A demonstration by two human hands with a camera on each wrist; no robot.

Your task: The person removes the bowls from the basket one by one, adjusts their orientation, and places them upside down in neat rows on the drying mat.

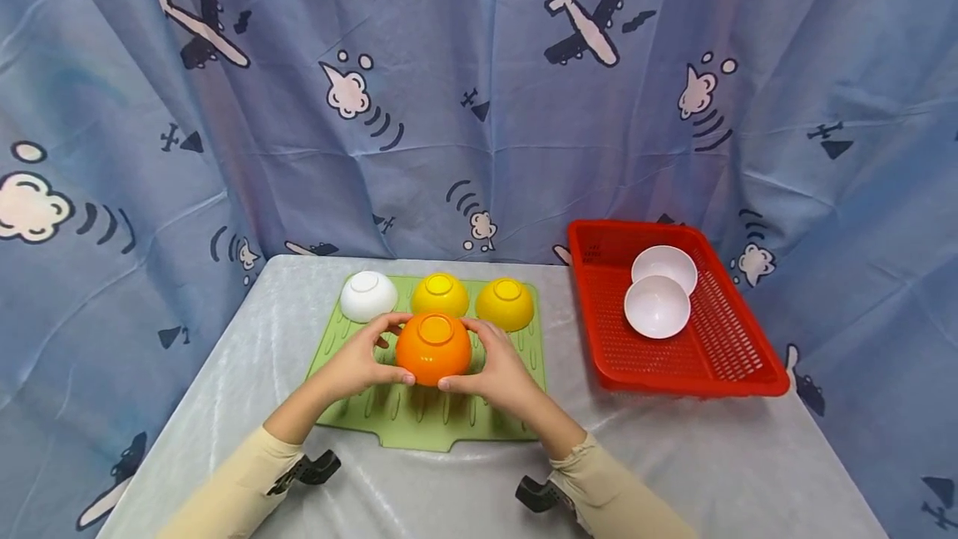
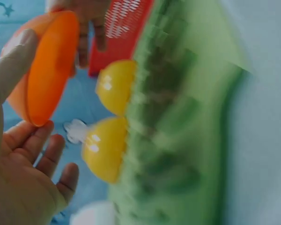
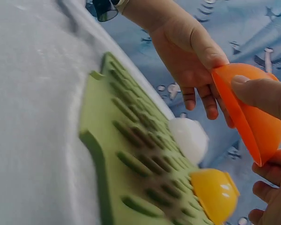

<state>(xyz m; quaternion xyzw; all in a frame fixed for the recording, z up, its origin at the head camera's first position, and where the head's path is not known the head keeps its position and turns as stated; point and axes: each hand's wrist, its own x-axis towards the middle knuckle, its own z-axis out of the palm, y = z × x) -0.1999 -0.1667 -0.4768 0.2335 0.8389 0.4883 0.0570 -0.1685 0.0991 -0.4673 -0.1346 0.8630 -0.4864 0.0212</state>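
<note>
An orange bowl (image 1: 432,353) is held upside down over the green drying mat (image 1: 416,437), its foot ring facing up. My left hand (image 1: 372,363) grips its left side, thumb in front and fingers behind. On the opposite side my right hand (image 1: 500,366) pinches the rim in the same way. Both wrist views show the bowl clear of the mat, with its open side facing down. Behind it, in a row on the mat, a white bowl (image 1: 368,298), a yellow bowl (image 1: 440,295) and a second yellow bowl (image 1: 505,304) stand upside down.
A red plastic basket (image 1: 609,364) stands right of the mat. Inside it are two white bowls, one (image 1: 657,308) in front of and overlapping the other (image 1: 666,263). A pale cloth covers the table (image 1: 464,493). A blue curtain (image 1: 419,106) with printed airplanes hangs behind.
</note>
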